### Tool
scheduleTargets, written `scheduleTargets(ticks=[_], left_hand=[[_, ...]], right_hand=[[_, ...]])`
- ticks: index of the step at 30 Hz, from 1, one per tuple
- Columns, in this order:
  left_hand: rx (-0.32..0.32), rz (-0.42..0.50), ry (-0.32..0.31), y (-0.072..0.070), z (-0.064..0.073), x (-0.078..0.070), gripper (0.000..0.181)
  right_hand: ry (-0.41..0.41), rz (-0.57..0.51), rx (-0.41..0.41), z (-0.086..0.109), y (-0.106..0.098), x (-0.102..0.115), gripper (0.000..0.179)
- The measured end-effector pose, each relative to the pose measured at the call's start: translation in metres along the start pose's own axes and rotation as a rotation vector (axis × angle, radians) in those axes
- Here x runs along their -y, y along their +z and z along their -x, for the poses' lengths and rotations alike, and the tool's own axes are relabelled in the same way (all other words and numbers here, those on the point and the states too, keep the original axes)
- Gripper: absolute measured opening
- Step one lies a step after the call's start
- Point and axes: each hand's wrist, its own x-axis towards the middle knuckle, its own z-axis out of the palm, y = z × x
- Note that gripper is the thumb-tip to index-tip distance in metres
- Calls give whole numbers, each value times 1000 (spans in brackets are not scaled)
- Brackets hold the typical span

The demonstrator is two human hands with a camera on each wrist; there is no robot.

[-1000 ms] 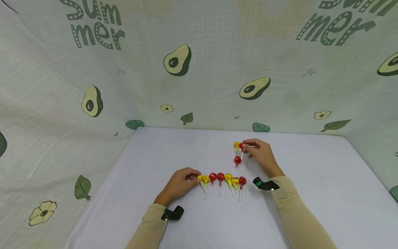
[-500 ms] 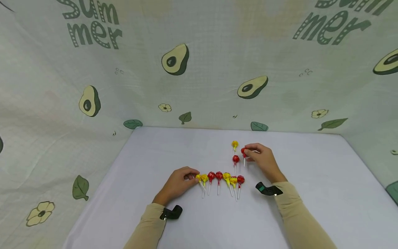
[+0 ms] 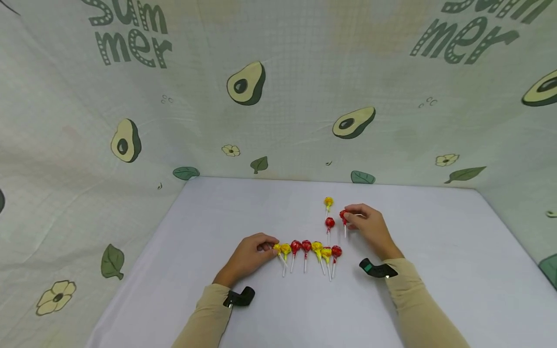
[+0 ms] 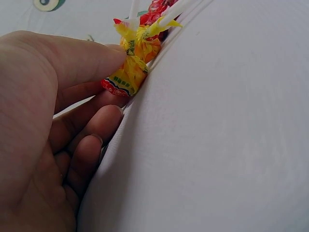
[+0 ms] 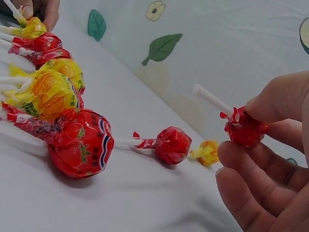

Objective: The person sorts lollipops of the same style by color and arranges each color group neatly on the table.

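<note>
The right hand [image 3: 367, 224] pinches a red lollipop [image 5: 244, 129] between thumb and fingers. A second ago that lollipop was just beside the yellow lollipop [image 3: 328, 201] at the far end of the column; now it is to the right of the column, apart from it, and a little nearer the person. Whether its stick touches the table [image 3: 435, 241] I cannot tell. The left hand [image 3: 252, 253] stays at the left end of the row, thumb and finger pinching the end yellow lollipop [image 4: 128, 77].

From there the row runs right: a second yellow one [image 3: 285, 249], two red ones [image 3: 301, 245], two more yellow ones [image 3: 326, 253], and the last red one [image 3: 336, 251], sticks toward the person. The column, a red lollipop [image 3: 329, 222] with the yellow one beyond it, rises from the row's right part.

The table's back edge lies near the column's far end, and the patterned cloth [image 3: 296, 72] stands behind. White surface stretches wide to the right of the right hand and to the left of the left hand. Red and yellow wrappers cover the lollipop heads, twisted around the sticks.
</note>
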Motion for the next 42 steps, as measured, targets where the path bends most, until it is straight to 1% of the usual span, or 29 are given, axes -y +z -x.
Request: scheduleTargets(ticks=[4, 9, 16, 23, 26, 31, 36, 42], left_hand=[[7, -2, -1, -1, -1, -2, 23], [-4, -11, 9, -2, -3, -3, 22], [5, -10, 1, 0, 2, -1, 22], [-13, -14, 14, 1, 1, 0, 22], [-8, -13, 6, 0, 1, -2, 23], [-2, -15, -4, -1, 2, -5, 22], [-2, -12, -1, 0, 1, -6, 22], [0, -7, -10, 0, 2, -5, 22]], right_hand=[[22, 26, 1, 5, 0, -1, 40], [24, 44, -9, 9, 0, -4, 37], [41, 51, 1, 14, 4, -7, 36], [-8, 88, -8, 13, 5, -5, 30], [-18, 115, -5, 12, 5, -5, 29], [-28, 157, -4, 12, 6, -8, 27], [-38, 211, -23, 12, 9, -10, 25], [-38, 243, -48, 12, 11, -11, 24]])
